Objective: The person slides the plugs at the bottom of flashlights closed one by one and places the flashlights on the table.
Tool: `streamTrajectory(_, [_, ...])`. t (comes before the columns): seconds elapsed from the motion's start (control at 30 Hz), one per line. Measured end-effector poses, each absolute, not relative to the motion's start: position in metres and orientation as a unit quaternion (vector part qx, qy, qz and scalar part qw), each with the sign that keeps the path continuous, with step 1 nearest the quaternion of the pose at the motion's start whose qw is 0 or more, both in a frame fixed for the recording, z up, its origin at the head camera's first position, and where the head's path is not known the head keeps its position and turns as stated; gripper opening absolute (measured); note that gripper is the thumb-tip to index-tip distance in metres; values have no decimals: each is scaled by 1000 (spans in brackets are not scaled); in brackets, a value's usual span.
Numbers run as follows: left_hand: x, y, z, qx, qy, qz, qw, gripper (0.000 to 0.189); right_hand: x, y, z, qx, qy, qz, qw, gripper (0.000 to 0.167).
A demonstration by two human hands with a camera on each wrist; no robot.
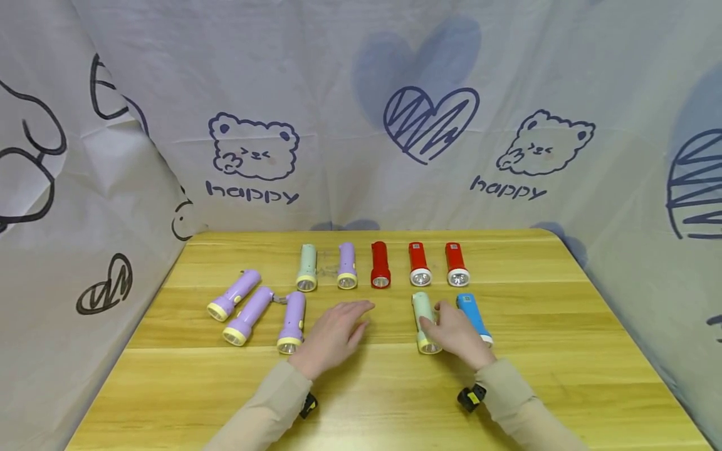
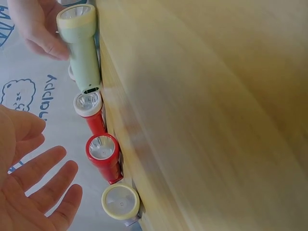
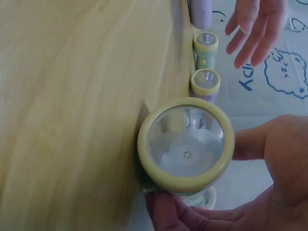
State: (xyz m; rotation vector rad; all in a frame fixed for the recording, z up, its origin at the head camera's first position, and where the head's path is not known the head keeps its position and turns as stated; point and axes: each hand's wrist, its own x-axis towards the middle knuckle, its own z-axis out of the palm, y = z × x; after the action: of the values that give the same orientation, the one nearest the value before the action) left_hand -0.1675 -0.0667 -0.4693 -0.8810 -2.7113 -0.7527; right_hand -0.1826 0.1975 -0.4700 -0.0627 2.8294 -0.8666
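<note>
My right hand (image 1: 458, 332) holds a pale green flashlight (image 1: 422, 307) with a yellow rim, thumb on one side and fingers on the other. In the right wrist view its round lens (image 3: 187, 149) faces the camera. Just right of that hand lies a blue flashlight (image 1: 472, 313), its white head partly hidden by the hand. My left hand (image 1: 333, 335) hovers over the table with fingers spread and nothing in them. Nearest to it is a purple flashlight (image 1: 292, 316) with a yellow rim. In the left wrist view, the left hand (image 2: 33, 178) appears palm side on.
Along the back lie a green flashlight (image 1: 307, 266), a purple one (image 1: 346, 263), a red one (image 1: 380, 262) and two red ones with white rims (image 1: 417, 258). Two slanted purple flashlights (image 1: 254, 310) are at left. A printed cloth (image 1: 333, 113) hangs behind the wooden table (image 1: 366, 401).
</note>
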Motion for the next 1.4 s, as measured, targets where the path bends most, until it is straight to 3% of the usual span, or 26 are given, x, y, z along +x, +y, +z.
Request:
streamTrajectory(0.27, [-167,-67,-471,-296,-917,-251,94,40,-177,191,-467,-25,965,-251,71,72])
streamTrajectory(0.9, [-166,-69,-474,-291,-920,-250,83,41,-180,193,-469,-18,966,-254,53,52])
streamTrajectory(1.23, [-165,-73,-475,-281,-922,-251,89,41,-174,193,-468,-24,965,-257,40,58])
streamTrajectory(1.4, [-167,-77,-474,-260,-928,-239,115,41,-172,193,-463,-41,968,-248,-6,62])
